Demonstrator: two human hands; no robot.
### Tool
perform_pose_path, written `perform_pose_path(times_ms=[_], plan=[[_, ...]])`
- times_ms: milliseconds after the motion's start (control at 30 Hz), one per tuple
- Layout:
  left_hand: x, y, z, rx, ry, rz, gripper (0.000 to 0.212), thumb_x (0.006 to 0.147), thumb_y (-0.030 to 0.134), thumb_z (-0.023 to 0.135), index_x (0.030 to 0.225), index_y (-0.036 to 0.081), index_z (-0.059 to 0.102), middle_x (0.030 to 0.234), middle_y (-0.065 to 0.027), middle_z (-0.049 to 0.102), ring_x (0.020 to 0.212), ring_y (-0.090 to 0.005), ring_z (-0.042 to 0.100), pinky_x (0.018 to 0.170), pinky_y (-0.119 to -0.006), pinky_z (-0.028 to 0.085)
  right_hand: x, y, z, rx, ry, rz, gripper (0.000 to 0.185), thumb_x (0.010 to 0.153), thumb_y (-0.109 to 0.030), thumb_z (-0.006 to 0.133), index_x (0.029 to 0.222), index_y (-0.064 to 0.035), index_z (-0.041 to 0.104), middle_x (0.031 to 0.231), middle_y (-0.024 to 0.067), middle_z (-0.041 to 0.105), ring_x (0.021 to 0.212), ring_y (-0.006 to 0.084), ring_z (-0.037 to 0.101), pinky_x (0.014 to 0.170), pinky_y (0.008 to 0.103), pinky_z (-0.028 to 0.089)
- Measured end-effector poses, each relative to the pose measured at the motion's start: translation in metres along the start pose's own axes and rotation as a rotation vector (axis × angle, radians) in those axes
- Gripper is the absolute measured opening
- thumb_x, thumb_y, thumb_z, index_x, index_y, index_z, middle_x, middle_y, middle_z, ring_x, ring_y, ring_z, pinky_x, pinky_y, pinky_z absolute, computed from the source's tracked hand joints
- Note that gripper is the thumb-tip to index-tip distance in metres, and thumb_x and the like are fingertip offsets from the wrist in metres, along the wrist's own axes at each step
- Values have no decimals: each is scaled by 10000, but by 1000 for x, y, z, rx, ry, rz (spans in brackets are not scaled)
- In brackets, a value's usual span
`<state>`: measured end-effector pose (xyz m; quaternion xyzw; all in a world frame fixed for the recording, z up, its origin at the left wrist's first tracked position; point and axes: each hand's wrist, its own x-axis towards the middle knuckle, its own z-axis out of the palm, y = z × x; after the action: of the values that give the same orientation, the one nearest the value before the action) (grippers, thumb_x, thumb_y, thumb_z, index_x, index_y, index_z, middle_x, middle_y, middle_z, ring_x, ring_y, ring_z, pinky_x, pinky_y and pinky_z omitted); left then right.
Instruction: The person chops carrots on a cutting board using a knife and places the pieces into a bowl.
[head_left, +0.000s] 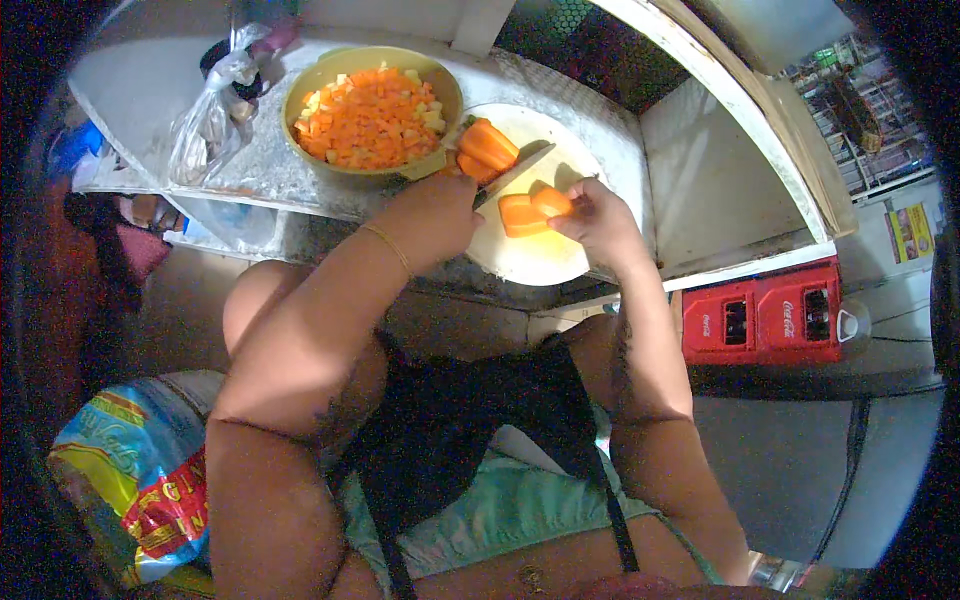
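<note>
My left hand (442, 214) is closed around the handle of a kitchen knife (519, 172), its blade slanting up and right over a round white cutting board (536, 262). Between the fingertips of my right hand (602, 217) is a cut carrot piece (552, 201). Another flat-sided carrot piece (519, 217) lies on the board beside it, partly overlapped. Left of the blade rest larger carrot chunks (489, 144). A yellow-green basin (300, 154) next to the board holds diced carrot (367, 120) and paler cubes (431, 118).
A tied clear plastic bag (206, 139) sits at the worn counter's (262, 161) left. A low partition (720, 202) borders the board's right side. Red Coca-Cola crates (761, 315) stand at right. Beside my left arm is a printed plastic sack (142, 472).
</note>
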<state>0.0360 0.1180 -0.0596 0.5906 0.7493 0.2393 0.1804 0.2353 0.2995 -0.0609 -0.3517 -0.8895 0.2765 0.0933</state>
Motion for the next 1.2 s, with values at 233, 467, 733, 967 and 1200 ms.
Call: perform_pose_path(times_ms=[233, 467, 733, 967, 1200], plan=[[8, -9, 5, 2, -61, 16, 327, 884, 252, 615, 1018, -45, 639, 1023, -265, 655, 984, -395, 639, 888, -472, 494, 12, 1, 8, 75, -206, -232, 529, 689, 36, 759, 1193, -24, 609, 1038, 97, 643, 956, 197, 629, 850, 312, 503], [7, -10, 3, 22, -69, -7, 338, 888, 263, 611, 1046, -36, 632, 1040, -254, 659, 987, -393, 645, 886, -478, 498, 8, -40, 12, -250, -164, -418, 540, 679, 56, 716, 1198, -59, 619, 1049, 138, 643, 1016, 321, 617, 923, 361, 484], [-2, 4, 27, -99, -51, -5, 317, 894, 208, 577, 1061, -60, 605, 1013, -275, 652, 962, -418, 644, 858, -481, 509, 13, -29, 12, -136, 69, -477, 613, 661, 114, 720, 1221, -80, 564, 1246, 147, 522, 1178, 339, 517, 986, 374, 457], [-7, 10, 33, -36, 1, 4, 306, 889, 176, 576, 1061, -75, 543, 965, -281, 646, 935, -436, 640, 838, -499, 509, 3, 0, 7, 165, 12, -378, 616, 648, 111, 770, 1191, -92, 562, 1224, 86, 497, 1188, 261, 503, 942, 344, 491], [-8, 11, 34, 6, 33, 72, 307, 887, 181, 589, 1060, -66, 530, 925, -296, 644, 909, -458, 635, 829, -520, 501, 11, 20, 13, 159, 100, -444, 361, 692, 20, 778, 1022, -50, 648, 1132, 101, 573, 1084, 270, 566, 905, 350, 488]])
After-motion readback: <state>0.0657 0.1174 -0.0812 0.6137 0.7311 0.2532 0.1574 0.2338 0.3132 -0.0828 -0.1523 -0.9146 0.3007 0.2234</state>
